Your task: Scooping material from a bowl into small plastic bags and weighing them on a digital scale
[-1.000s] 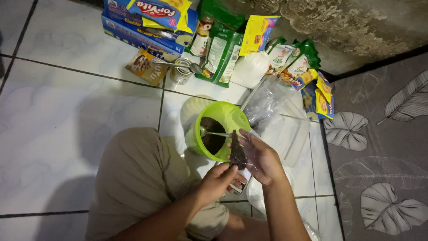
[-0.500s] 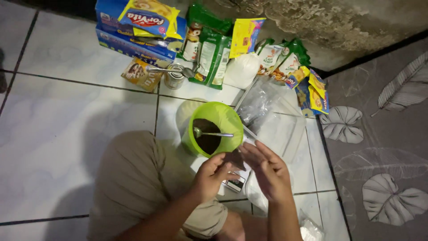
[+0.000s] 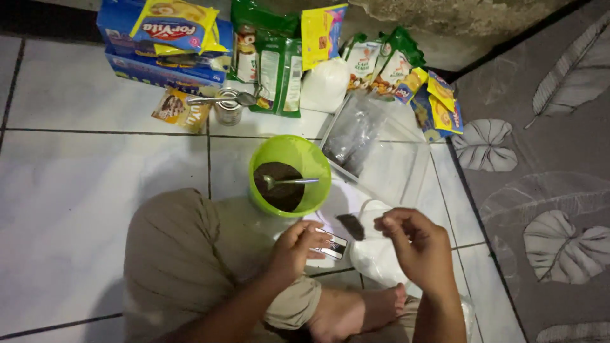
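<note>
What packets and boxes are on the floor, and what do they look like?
Blue box: top left by the wall, long and flat.
Yellow bag: lying on the blue box, with a red patch.
Green pouches: top middle, tall, green and white.
Yellow packet: behind them, upright.
White bag: beside the green pouches, plain.
Small brown sachet: by the tin can.
Clear plastic bags: right of the green bowl.

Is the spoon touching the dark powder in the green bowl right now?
Touching. The head view shows the spoon lying in the green bowl, its scoop end resting on the dark powder.
</note>
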